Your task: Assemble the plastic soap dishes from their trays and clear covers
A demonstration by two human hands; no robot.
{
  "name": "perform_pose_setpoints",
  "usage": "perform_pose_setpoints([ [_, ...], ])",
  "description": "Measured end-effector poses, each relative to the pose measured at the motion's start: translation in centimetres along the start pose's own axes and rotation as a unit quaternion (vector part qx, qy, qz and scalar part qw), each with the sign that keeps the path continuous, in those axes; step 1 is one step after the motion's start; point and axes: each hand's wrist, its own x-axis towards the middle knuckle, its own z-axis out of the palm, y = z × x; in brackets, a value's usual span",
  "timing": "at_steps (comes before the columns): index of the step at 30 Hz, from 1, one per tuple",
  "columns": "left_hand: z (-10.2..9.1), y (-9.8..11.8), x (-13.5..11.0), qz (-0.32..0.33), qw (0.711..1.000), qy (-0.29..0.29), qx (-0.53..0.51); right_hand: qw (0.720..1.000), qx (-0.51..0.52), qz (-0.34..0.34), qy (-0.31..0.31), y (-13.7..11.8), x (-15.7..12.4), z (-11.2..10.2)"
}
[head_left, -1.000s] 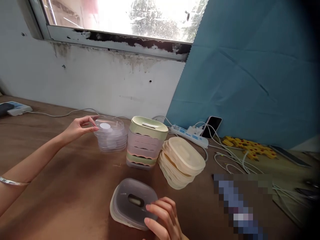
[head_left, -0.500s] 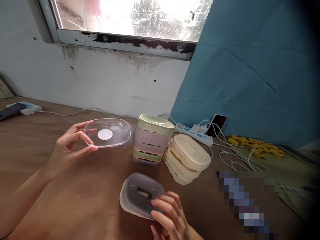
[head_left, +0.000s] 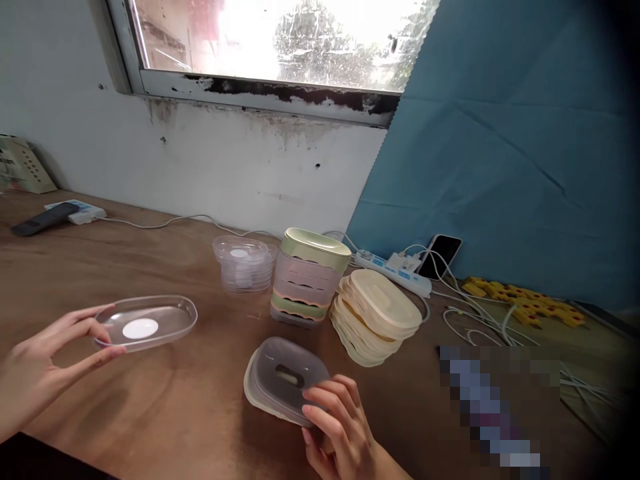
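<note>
Between the thumb and fingers of my left hand (head_left: 53,357) is a shallow clear plastic tray (head_left: 173,319), held by one end above the table at the left. A white round patch shows on its base. My right hand (head_left: 345,430) grips the near right edge of a smoky translucent plastic container (head_left: 270,360), fingers on top and thumb lower down. That container has an oval mark on its upturned face and rests over a cream lid (head_left: 253,395). Behind it stands a tall stack of green and lilac containers (head_left: 307,273), beside a stack of similar clear trays (head_left: 246,272).
A pile of cream lids (head_left: 377,313) lies right of the tall stack. Farther back are a power strip (head_left: 393,272) with cables, a leaning phone (head_left: 440,255) and yellow plastic pieces (head_left: 525,300). A dark remote-like object (head_left: 47,219) lies far left.
My left hand has moved left and down with the clear tray, away from the clear stack, which now shows fully. The right hand stays at the smoky container. The view has shifted slightly left.
</note>
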Motion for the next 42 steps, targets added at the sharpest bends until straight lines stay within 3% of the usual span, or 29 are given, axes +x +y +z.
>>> perform_pose_setpoints([
  [6, 1.5, 4.5, -1.4, -0.003, 0.983, -0.143, -0.111, 0.999, -0.027, 0.011, -0.019, 0.3, -0.4, 0.1],
  [11, 2.2, 7.0, -1.1, 0.019, 0.976, -0.189, -0.106, 0.996, -0.039, 0.07, -0.05, 0.7, -0.6, 0.0],
  [19, 1.7, 7.0, -1.3, 0.013, 0.974, -0.208, -0.093, 0.973, 0.003, 0.16, -0.167, 1.0, -0.9, 0.1],
  [22, 1.8, 6.8, -1.6, 0.015, 0.974, -0.21, -0.09, 0.964, 0.019, 0.193, -0.184, 1.0, -1.1, 0.1],
  [36, 2.6, 7.6, -2.4, 0.048, 0.968, -0.228, -0.09, 0.961, 0.04, 0.265, -0.062, 2.6, -1.4, 0.0],
  [42, 4.9, 5.7, -3.5, 0.072, 0.967, -0.229, -0.087, 0.964, 0.046, 0.245, -0.087, 2.4, -1.4, 0.2],
])
